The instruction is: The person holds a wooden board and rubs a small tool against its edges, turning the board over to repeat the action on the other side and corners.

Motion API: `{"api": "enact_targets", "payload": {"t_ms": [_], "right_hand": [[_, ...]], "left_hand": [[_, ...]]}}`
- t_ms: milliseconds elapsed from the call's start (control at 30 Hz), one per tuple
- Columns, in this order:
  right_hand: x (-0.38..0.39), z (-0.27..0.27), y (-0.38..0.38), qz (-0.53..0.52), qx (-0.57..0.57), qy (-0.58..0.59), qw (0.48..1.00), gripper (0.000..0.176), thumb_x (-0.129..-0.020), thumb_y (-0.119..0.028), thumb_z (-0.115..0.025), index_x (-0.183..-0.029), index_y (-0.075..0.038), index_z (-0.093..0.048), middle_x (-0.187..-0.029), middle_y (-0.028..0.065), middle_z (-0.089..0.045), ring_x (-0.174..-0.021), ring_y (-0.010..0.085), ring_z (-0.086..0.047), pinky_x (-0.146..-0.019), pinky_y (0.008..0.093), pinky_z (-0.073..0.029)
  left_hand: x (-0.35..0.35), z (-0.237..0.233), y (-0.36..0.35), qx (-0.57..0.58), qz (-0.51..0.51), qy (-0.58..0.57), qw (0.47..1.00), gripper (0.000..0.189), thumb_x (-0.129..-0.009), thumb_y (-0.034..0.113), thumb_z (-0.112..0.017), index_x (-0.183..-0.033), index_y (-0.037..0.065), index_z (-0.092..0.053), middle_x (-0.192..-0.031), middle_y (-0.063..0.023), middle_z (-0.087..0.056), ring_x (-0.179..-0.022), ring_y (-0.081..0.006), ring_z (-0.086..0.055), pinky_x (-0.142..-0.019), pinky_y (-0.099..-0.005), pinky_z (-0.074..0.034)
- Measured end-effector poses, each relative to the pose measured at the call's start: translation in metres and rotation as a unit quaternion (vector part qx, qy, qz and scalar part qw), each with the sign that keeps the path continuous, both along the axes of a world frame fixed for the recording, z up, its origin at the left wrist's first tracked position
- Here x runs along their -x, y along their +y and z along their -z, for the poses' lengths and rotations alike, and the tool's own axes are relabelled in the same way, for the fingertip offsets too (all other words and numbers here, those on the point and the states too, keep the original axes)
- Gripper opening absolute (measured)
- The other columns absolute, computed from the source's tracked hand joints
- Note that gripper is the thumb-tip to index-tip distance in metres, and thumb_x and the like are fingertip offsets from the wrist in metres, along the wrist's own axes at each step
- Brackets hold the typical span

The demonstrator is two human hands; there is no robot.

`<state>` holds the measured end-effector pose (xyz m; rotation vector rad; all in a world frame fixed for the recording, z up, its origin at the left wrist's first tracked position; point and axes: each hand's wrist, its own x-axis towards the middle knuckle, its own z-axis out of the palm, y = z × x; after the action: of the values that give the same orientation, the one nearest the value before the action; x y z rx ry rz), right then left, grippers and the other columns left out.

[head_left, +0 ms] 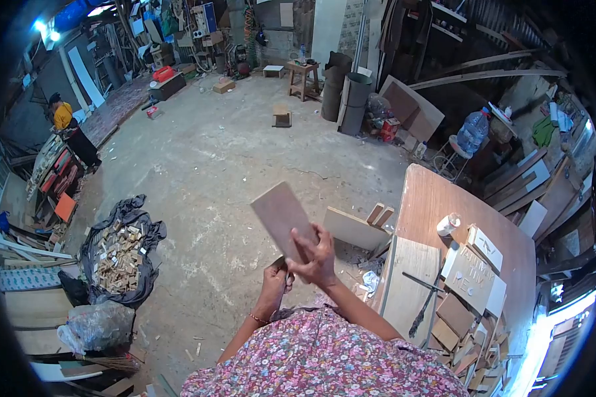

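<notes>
A flat, brown rectangular wooden board [281,215] is held up at a tilt in front of my body. My right hand [316,257] is closed at the board's lower right, its fingers bent over the face. A small brown edge shows under those fingers, and I cannot make out whether it is a separate piece. Lower down, my left hand [271,290] is closed around the bottom end of the board, with a bracelet on the wrist. Part of the board's lower end is hidden by both hands.
To my right stands a wooden table [470,205] with a white roll [447,225], boards and offcuts. Wood blocks [119,258] lie on a dark sheet at left. A person in yellow [62,116] is far left. Ahead are a small stool [302,79] and grey cylinders [355,102].
</notes>
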<state>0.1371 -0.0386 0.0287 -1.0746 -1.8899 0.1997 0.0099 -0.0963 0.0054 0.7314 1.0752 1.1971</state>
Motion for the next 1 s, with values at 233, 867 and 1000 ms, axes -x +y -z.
{"api": "enact_targets", "payload": {"t_ms": [233,867,1000], "right_hand": [[-0.002,0.009,0.019,0.044,0.025,0.054,0.997,0.063,-0.053,-0.034,-0.07,-0.113,-0.022,-0.057,-0.113,0.0217,-0.04,-0.1,0.0362,-0.042,-0.085,0.0429,-0.037],[-0.005,0.007,0.019,0.032,0.042,-0.04,0.998,0.061,-0.054,-0.035,-0.072,-0.112,-0.024,-0.057,-0.114,0.0211,-0.039,-0.101,0.035,-0.043,-0.087,0.0422,-0.037],[-0.007,0.012,0.027,0.107,0.044,-0.003,0.993,0.062,-0.053,-0.034,-0.072,-0.112,-0.024,-0.057,-0.113,0.0212,-0.04,-0.101,0.0358,-0.042,-0.087,0.0427,-0.036]], "left_hand": [[-0.003,-0.013,-0.003,0.032,0.013,-0.008,0.999,0.027,-0.088,0.009,-0.039,-0.11,0.006,-0.053,-0.055,0.0044,-0.043,-0.042,-0.0037,-0.036,-0.037,-0.0172,-0.028],[-0.007,0.01,0.003,-0.15,-0.071,0.431,0.887,0.018,-0.085,0.01,-0.044,-0.074,-0.002,-0.053,-0.051,-0.0087,-0.047,-0.044,-0.0133,-0.047,-0.042,-0.0304,-0.035],[-0.011,0.007,0.003,-0.171,-0.078,0.496,0.848,0.018,-0.083,0.011,-0.046,-0.075,-0.003,-0.053,-0.054,-0.018,-0.05,-0.048,-0.028,-0.054,-0.046,-0.0378,-0.039]]}}
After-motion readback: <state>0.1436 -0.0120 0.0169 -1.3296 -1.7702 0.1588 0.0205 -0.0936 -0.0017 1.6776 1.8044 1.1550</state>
